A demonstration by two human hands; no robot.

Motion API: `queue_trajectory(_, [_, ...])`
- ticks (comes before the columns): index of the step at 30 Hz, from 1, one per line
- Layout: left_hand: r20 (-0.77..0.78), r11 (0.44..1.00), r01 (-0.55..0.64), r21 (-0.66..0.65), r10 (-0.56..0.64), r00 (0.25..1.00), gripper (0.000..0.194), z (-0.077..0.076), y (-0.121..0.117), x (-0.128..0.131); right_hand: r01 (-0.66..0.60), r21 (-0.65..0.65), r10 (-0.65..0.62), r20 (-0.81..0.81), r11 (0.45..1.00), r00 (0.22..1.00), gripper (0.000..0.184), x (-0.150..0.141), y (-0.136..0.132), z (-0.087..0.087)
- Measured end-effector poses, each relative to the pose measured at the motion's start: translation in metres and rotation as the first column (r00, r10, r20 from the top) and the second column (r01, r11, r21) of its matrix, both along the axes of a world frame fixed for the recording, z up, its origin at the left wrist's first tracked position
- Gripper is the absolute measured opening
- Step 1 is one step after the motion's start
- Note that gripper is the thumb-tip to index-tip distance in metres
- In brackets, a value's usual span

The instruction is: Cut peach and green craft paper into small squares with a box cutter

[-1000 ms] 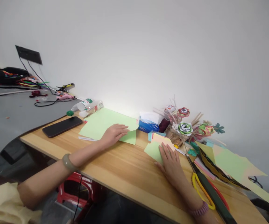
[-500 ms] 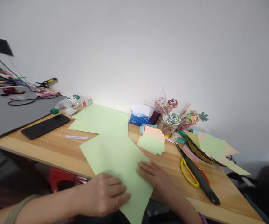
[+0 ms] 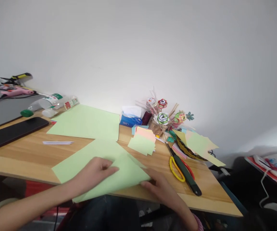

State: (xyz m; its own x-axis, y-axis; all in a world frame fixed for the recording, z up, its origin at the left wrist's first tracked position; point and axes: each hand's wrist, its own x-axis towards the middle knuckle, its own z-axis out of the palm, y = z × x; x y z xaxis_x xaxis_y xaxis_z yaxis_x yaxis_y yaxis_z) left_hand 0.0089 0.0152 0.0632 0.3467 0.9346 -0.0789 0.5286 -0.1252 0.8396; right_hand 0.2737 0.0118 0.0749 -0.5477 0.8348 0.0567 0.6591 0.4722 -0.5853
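Note:
A light green sheet of paper (image 3: 126,175) lies at the table's front edge, with a flap folded over and its near part reaching past the edge. My left hand (image 3: 98,173) rests on it with curled fingers, thumb pressed to the folded flap. At the flap's right corner, my right hand (image 3: 161,189) pinches the paper between thumb and fingers. Beyond it lies a larger light green sheet (image 3: 85,123), flat on the table. To the right of my hands are craft scissors with yellow and red handles (image 3: 177,170) and a dark green cutter-like tool (image 3: 188,179).
Small coloured paper squares (image 3: 142,142) are stacked mid-table. Behind them stand a blue tissue pack (image 3: 130,120) and paper flowers (image 3: 162,118). A phone (image 3: 15,131), a folded white strip (image 3: 58,142) and a plastic bottle (image 3: 44,102) are on the left. More paper (image 3: 197,142) lies right.
The green sheet has turned and its right part is folded over to the left. My left hand has moved up and left; my right hand now grips the corner. The view has swung right.

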Motion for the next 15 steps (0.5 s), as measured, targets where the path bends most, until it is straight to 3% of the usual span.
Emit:
queue_trajectory(3, [-0.065, 0.995, -0.062, 0.077, 0.067, 0.996, 0.03, -0.003, 0.016, -0.005, 0.126, 0.056, -0.126, 0.002, 0.99, 0.992, 0.051, 0.002, 0.002, -0.01])
queue_trajectory(6, [-0.274, 0.98, -0.038, 0.195, 0.092, 0.957, 0.057, -0.005, 0.023, -0.01, 0.147, 0.112, -0.15, 0.019, 0.983, 0.989, 0.051, 0.001, 0.004, -0.018])
queue_trajectory(9, [-0.427, 0.955, 0.091, 0.283, 0.04, 0.904, 0.053, -0.007, 0.028, -0.012, 0.087, 0.144, -0.096, 0.063, 0.986, 0.993, 0.043, -0.004, 0.005, -0.018])
queue_trajectory(15, [-0.493, 0.894, 0.291, 0.341, -0.094, 0.865, 0.032, -0.01, 0.051, -0.02, 0.046, 0.181, -0.071, 0.129, 0.982, 0.989, 0.034, -0.01, 0.007, -0.012])
